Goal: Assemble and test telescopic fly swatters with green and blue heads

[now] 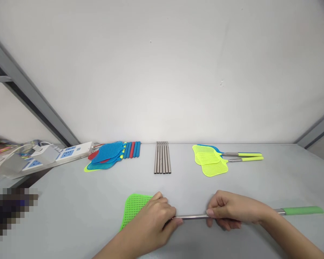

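The left hand's fingers (175, 220) close around the green fly swatter (136, 208) near its mesh head, and the right hand's fingers (211, 213) pinch its metal rod (194, 216). The swatter lies across the near part of the table (78, 201), its green handle (302, 210) pointing right, with metal tubes (162, 158) beyond.

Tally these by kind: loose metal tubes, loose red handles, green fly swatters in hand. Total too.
Loose metal tubes: 6
Loose red handle: 1
Green fly swatter in hand: 1
Total: 8
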The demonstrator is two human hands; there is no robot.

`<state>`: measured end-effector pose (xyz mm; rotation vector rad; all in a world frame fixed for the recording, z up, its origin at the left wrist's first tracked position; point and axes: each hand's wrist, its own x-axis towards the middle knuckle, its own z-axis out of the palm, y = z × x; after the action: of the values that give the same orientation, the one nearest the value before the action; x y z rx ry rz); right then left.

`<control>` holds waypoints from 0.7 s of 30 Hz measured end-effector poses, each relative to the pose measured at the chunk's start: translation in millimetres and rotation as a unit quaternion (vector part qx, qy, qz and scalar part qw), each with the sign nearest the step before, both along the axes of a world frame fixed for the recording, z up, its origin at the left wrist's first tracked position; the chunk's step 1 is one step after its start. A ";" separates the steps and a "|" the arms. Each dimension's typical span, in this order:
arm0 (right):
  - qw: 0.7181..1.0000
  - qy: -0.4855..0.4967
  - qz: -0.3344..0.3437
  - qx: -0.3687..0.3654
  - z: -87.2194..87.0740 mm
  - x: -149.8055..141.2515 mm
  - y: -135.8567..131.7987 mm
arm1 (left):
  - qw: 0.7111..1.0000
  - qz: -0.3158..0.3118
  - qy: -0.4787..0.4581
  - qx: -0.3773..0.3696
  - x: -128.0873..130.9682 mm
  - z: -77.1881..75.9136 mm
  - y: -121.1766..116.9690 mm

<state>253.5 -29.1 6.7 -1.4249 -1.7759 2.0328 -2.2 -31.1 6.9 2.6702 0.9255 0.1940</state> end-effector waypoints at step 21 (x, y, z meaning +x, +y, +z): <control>1.000 0.011 -0.009 -0.005 -3.7 -2.3 1.6 | 1.000 0.008 0.007 -0.009 0.6 0.7 1.2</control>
<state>251.2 -27.5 3.0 -1.4109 -1.7399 2.0435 -1.6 -29.9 7.6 2.6517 0.9476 0.1704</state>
